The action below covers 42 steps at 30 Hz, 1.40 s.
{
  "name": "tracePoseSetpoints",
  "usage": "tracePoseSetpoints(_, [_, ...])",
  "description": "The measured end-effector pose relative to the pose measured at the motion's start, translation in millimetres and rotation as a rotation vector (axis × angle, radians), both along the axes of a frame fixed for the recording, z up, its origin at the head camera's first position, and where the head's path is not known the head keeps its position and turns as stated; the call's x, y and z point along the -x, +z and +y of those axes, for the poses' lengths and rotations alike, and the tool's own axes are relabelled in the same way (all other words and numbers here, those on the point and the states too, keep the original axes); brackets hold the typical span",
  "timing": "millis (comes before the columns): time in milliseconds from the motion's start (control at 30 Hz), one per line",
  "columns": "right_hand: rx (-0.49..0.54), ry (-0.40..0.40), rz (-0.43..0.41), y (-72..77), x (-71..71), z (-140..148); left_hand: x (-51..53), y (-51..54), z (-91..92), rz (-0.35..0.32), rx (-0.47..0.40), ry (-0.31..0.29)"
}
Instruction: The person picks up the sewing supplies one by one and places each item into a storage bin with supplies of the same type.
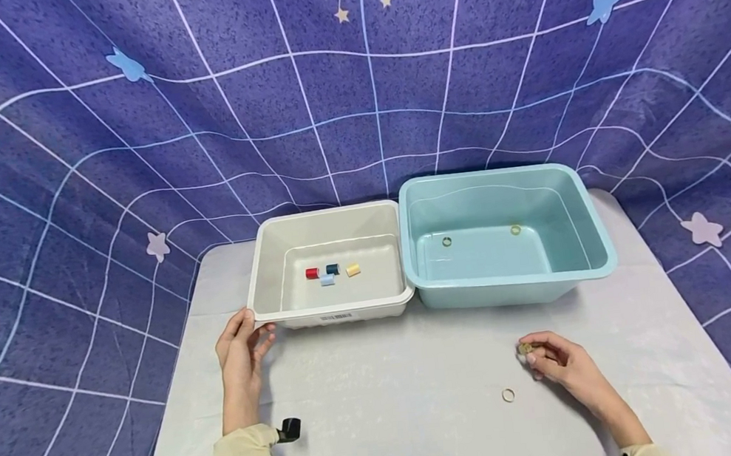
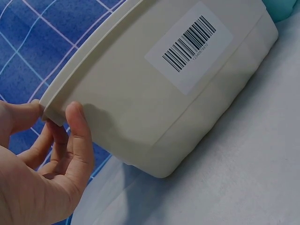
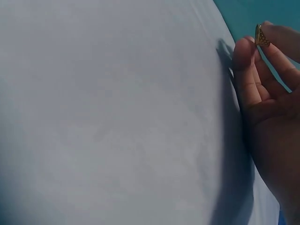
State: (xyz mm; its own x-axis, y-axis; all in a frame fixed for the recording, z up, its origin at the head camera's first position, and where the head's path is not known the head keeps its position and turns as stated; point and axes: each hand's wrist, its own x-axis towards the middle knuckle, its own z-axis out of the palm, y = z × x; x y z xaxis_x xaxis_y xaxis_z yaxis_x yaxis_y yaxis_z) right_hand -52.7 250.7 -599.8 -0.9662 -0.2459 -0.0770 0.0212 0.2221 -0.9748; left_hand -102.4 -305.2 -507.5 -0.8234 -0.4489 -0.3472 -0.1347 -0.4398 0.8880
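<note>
At the near left corner of a cream plastic bin [image 1: 330,310], my left hand [image 1: 239,360] pinches the rim between thumb and fingers. Inside that bin lie several small thread spools: red [image 1: 312,273], dark blue [image 1: 333,268], light blue [image 1: 327,280] and yellow [image 1: 353,269]. My right hand [image 1: 571,373] holds a gold ring [image 3: 262,36] with a patterned band, pinched between thumb and fingertips above the table. A plain gold ring [image 1: 508,395] lies on the table, left of that hand. Two more rings, one left [image 1: 446,242] and one right [image 1: 516,230], rest in the light blue bin [image 1: 511,281].
Both bins stand side by side at the back of the white-covered table [image 1: 384,404], their rims touching. A purple-blue curtain [image 1: 337,90] with a grid and stars hangs behind and around. A barcode label [image 2: 190,47] is on the cream bin's front.
</note>
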Motion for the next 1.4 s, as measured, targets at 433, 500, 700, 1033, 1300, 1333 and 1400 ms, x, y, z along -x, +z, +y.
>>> tracePoseSetpoints(433, [-0.105, 0.048, 0.209, 33.7, 13.4, 18, 0.3, -1.5, 0.4, -0.009, 0.009, -0.001])
tracePoseSetpoints(500, [-0.135, 0.054, 0.225, 44.5, 15.5, 19, 0.1, -1.9, 0.5, -0.013, 0.013, -0.003])
tracePoseSetpoints(700, [-0.197, 0.133, 0.302, 82.5, 24.0, 20, -0.3, -2.5, 0.2, 0.0, -0.003, 0.002])
tracePoseSetpoints(1033, [-0.206, 0.239, 0.439, 147.2, 42.8, 14, -0.6, -2.3, -1.4, 0.01, -0.007, -0.001])
tracePoseSetpoints(1300, [-0.248, 0.218, 0.461, 179.4, 68.4, 12, 0.4, -3.2, -0.8, 0.004, -0.008, 0.001])
tracePoseSetpoints(1333, [-0.247, 0.22, 0.461, 182.1, 72.1, 12, 0.4, -3.1, -0.6, 0.003, -0.005, -0.002])
tracePoseSetpoints(1400, [-0.24, 0.226, 0.461, 186.8, 79.7, 11, 0.6, -3.0, -0.3, 0.003, -0.004, -0.004])
